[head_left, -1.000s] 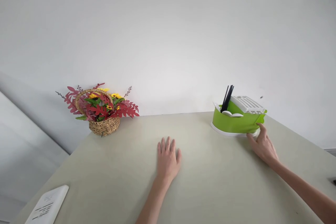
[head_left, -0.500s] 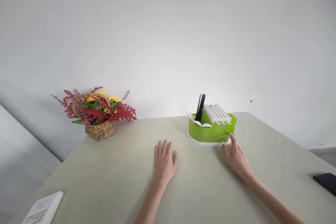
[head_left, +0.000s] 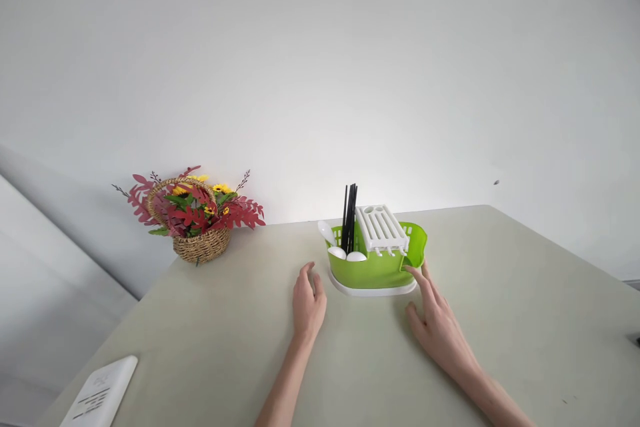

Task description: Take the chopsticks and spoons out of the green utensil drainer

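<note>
A green utensil holder (head_left: 369, 273) with a white base stands on the table in front of me. Its left part holds black chopsticks (head_left: 349, 220) and white spoons (head_left: 356, 257); a white slotted rack (head_left: 383, 228) with small hooks tops its middle. My right hand (head_left: 436, 323) is at the holder's right end, index finger at the notch in its wall, other fingers partly hidden along the right side. Its thumb is apart from the holder. My left hand (head_left: 309, 300) is left of the holder, not touching it, with loosely curved fingers and nothing in them.
A wicker basket (head_left: 203, 247) of red leaves and yellow flowers stands at the back left. A white flat box (head_left: 103, 390) with dark markings lies at the near left. The table (head_left: 520, 293) meets a pale wall (head_left: 320, 80). A dark object shows at the right edge.
The utensil holder has slid left and a little closer to me, turning slightly, with my right hand following. My left hand has lifted from lying flat, its fingers now curved. The view has shifted slightly.
</note>
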Available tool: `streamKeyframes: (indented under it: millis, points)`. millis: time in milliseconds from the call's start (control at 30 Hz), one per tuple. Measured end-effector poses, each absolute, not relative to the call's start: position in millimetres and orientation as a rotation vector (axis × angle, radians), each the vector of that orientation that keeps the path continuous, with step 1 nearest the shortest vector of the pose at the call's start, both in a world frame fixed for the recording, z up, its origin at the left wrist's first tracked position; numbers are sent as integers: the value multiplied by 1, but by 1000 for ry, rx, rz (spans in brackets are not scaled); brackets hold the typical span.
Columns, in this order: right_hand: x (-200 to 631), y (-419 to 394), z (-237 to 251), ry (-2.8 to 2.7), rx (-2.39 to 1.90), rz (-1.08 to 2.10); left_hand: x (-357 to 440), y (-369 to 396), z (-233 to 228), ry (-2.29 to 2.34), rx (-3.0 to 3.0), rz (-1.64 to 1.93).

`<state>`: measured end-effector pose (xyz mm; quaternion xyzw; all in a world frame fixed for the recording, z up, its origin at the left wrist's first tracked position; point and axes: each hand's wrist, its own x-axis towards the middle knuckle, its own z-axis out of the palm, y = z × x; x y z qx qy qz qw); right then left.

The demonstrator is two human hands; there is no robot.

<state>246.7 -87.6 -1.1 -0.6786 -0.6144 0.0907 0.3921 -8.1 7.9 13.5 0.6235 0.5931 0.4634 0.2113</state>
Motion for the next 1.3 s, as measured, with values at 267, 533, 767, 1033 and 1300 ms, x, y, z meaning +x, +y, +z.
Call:
streamKeyframes:
  millis: [267,533,767,1033,1300]
  points:
    - [249,-96,8,-1562,-1620,296,-10,7,17,1544,1645,1397]
    - [253,-96,6,-1572,-1522,332,-36,16,37,1548,1583,1316]
    - [251,-98,6,-1488,-1462,337,-51,58,130,1587,1602,1363]
    - [254,-91,2,-1233,-1514,372,42,75,198,1559,1711,1170]
    - [256,-85,-3,-1109,-1551,413,100,97,205,1660,1678,863]
